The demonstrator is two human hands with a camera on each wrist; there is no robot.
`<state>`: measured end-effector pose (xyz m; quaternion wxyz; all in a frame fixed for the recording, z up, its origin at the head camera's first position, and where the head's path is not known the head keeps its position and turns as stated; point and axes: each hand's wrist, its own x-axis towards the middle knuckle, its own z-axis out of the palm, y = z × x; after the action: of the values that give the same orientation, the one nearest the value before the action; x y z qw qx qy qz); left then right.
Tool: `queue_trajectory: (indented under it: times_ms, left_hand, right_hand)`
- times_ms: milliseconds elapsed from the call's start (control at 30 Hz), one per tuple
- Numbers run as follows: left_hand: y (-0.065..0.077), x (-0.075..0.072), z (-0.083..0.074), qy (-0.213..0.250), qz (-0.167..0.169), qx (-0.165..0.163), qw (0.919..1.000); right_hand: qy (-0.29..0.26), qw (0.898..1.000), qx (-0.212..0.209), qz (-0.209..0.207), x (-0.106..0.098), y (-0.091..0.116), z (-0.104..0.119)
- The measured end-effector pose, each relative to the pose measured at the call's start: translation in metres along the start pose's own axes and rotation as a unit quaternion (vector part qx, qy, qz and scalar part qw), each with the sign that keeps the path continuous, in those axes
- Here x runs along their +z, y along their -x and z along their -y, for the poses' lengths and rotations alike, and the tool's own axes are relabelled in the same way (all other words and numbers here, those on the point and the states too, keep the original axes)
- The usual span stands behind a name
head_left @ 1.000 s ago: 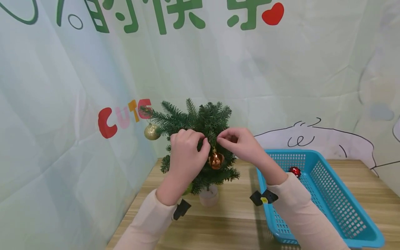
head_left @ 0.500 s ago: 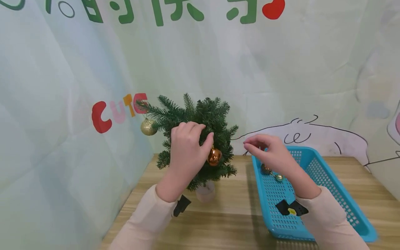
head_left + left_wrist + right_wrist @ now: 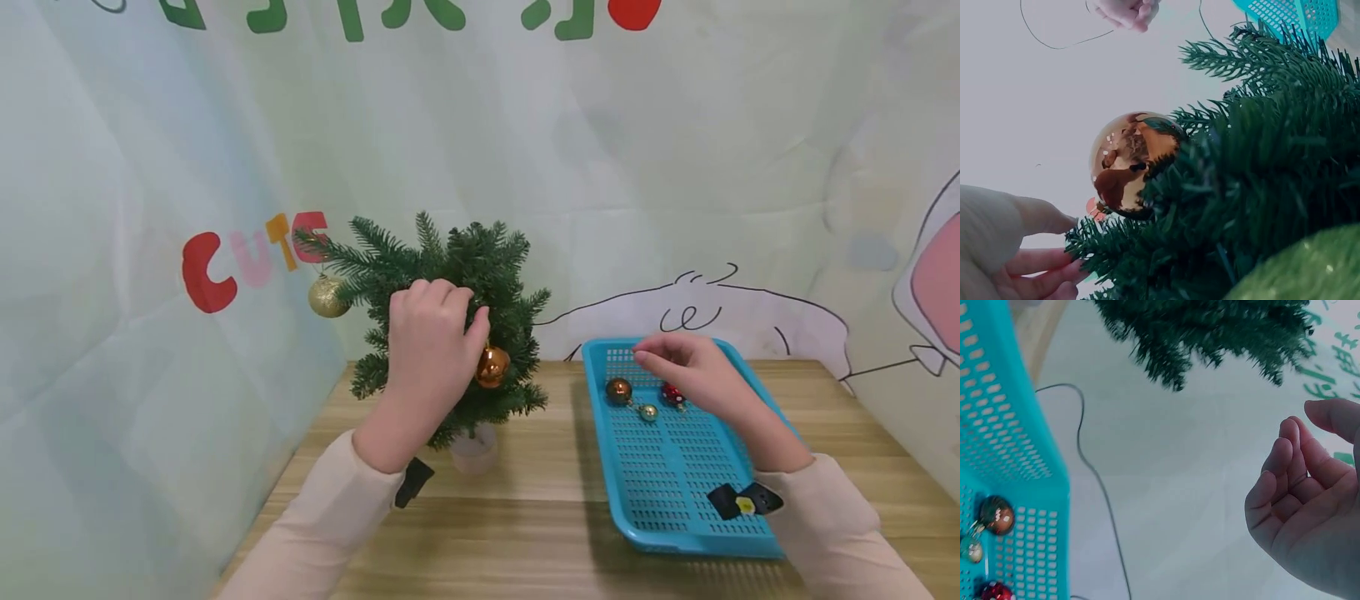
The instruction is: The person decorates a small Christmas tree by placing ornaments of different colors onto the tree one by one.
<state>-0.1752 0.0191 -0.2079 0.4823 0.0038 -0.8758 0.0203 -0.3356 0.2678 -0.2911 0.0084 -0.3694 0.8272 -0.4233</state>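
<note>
A small green Christmas tree (image 3: pixel 491 250) stands in a pale pot (image 3: pixel 474 452). A shiny copper bauble (image 3: pixel 492 367) hangs at its front, and a gold glitter bauble (image 3: pixel 327 297) from a left branch. My left hand (image 3: pixel 427 342) is at the tree, thumb and fingers on either side of a branch tip (image 3: pixel 1088 240) below the copper bauble (image 3: pixel 1135 165) in the left wrist view. My right hand (image 3: pixel 693 371), fingers loosely bent and holding nothing, is over the blue basket (image 3: pixel 697 543). Inside lie a brown bauble (image 3: pixel 618 391), a small gold bauble (image 3: pixel 648 412) and a red bauble (image 3: pixel 672 394).
The basket stands on a wooden table (image 3: pixel 540 533), to the tree's right. Behind hangs a printed cloth (image 3: pixel 600 183). A green glittery ball (image 3: pixel 1300 269) shows close up in the left wrist view.
My right hand has left the copper bauble's string and moved right, over the basket. My left hand has stayed at the tree, its thumb and forefinger slightly farther apart. The view has shifted right.
</note>
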Motion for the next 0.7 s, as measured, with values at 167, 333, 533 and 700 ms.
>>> queue_trajectory:
  times_ms: [167, 333, 533, 700]
  left_hand:
    - [0.002, -0.003, 0.003, -0.004, 0.002, 0.002, 1.0000]
    - [0.005, -0.006, 0.005, 0.009, -0.004, -0.001, 0.9999]
    - [0.009, -0.012, 0.010, 0.026, -0.005, -0.006, 0.9996]
    - [0.014, -0.017, 0.017, 0.031, -0.015, -0.009, 0.9994]
  right_hand:
    - [0.009, 1.000, 0.009, -0.001, 0.001, -0.003, -0.014]
    - [0.011, 1.000, 0.023, 0.010, 0.004, -0.012, -0.032]
    - [0.009, 0.999, 0.045, 0.028, 0.009, -0.026, -0.050]
    - [0.017, 0.997, 0.065, 0.036, 0.014, -0.034, -0.067]
